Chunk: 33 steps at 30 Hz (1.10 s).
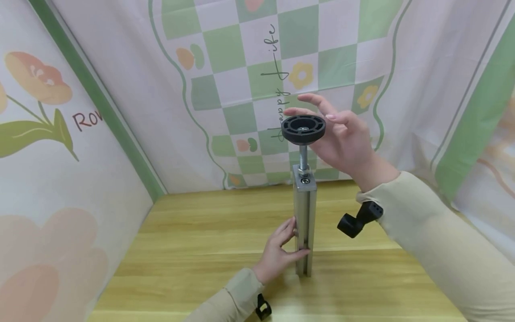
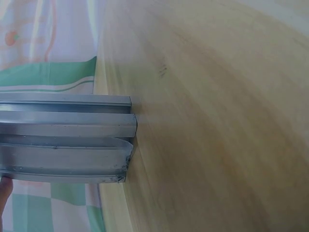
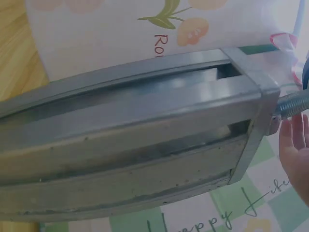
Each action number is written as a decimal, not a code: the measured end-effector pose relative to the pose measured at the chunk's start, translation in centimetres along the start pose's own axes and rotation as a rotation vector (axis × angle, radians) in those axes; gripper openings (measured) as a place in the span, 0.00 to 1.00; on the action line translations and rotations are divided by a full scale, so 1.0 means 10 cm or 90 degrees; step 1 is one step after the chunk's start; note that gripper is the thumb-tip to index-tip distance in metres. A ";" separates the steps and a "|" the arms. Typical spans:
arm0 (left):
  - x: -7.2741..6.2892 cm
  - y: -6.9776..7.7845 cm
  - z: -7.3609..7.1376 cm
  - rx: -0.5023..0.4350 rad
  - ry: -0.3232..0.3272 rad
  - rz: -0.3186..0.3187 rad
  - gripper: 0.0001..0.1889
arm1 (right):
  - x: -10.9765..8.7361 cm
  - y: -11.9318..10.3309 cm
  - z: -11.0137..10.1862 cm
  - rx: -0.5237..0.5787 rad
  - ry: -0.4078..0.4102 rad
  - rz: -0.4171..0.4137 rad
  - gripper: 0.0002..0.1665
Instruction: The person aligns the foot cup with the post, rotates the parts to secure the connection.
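Note:
A slotted aluminium profile (image 1: 304, 214) stands upright on the wooden table. My left hand (image 1: 275, 255) grips its lower part, thumb across the near side. On its top is an end plate (image 1: 305, 181) with a screw, and a threaded rod (image 1: 303, 156) carries a round black levelling foot (image 1: 303, 136). Beside and behind that foot is my right hand (image 1: 346, 138), fingers loosely spread; whether it touches the rim I cannot tell. The left wrist view shows the profile's lower end (image 2: 67, 125); the right wrist view shows the plated end (image 3: 253, 96) with the rod.
The wooden table (image 1: 193, 241) reaches back to a checkered curtain (image 1: 241, 89). Another printed curtain (image 1: 48, 179) hangs on the left. A black mount (image 1: 360, 219) sits on the right wrist, and a smaller black one (image 1: 263, 307) on the left.

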<state>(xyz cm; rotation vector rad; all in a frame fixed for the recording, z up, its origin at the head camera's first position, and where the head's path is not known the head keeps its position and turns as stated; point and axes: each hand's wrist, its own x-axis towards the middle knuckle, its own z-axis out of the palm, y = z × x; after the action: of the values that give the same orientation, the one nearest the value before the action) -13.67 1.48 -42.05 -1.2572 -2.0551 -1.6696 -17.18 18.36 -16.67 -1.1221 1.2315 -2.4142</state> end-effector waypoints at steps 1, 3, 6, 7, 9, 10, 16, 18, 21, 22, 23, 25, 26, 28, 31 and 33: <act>0.00 0.00 0.00 -0.003 0.000 -0.003 0.48 | 0.00 0.00 -0.01 0.027 -0.017 0.010 0.27; 0.00 0.00 0.00 -0.001 -0.001 -0.007 0.48 | 0.01 0.00 -0.02 0.081 -0.044 0.028 0.29; -0.01 0.01 0.00 0.002 0.000 -0.009 0.47 | 0.02 0.01 -0.02 0.133 -0.078 0.049 0.33; -0.01 0.00 0.00 0.009 0.001 -0.006 0.48 | 0.03 0.01 -0.02 0.148 -0.088 0.055 0.33; -0.01 -0.01 0.00 0.011 0.002 -0.001 0.48 | 0.03 0.02 -0.01 0.170 -0.104 0.064 0.34; -0.01 -0.01 0.00 0.013 0.003 0.002 0.48 | 0.03 0.03 -0.01 0.180 -0.111 0.067 0.35; -0.01 -0.03 0.00 0.003 0.003 0.004 0.49 | 0.04 0.05 -0.03 0.259 -0.131 0.063 0.34; 0.00 -0.02 0.00 0.000 0.003 0.001 0.49 | 0.04 0.06 -0.02 0.273 -0.127 0.060 0.34; -0.01 -0.01 0.00 0.003 0.005 0.000 0.50 | 0.05 0.07 -0.02 0.275 -0.112 0.054 0.33; -0.01 -0.02 0.00 0.004 0.006 0.000 0.50 | 0.05 0.08 -0.02 0.272 -0.108 0.052 0.32; -0.01 -0.02 0.00 0.005 0.006 0.000 0.50 | 0.05 0.08 -0.02 0.269 -0.104 0.050 0.31; -0.01 -0.03 0.00 0.011 0.007 0.003 0.50 | 0.05 0.10 -0.02 0.255 -0.102 0.043 0.30; -0.02 -0.03 0.00 0.011 0.008 0.004 0.51 | 0.05 0.11 -0.02 0.247 -0.103 0.037 0.29; -0.01 -0.04 0.00 0.016 0.007 0.012 0.51 | 0.04 0.12 -0.02 0.230 -0.104 0.025 0.26; -0.01 -0.04 -0.01 0.019 0.006 0.024 0.51 | 0.03 0.14 -0.01 0.198 -0.101 0.004 0.24; 0.00 -0.04 -0.01 0.012 0.006 0.027 0.51 | 0.03 0.14 -0.01 0.170 -0.096 -0.008 0.23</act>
<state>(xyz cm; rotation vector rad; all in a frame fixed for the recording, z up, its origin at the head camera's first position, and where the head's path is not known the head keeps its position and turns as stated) -14.00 1.40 -42.35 -1.2753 -2.0187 -1.6310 -17.68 17.39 -17.64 -1.2041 0.8296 -2.3653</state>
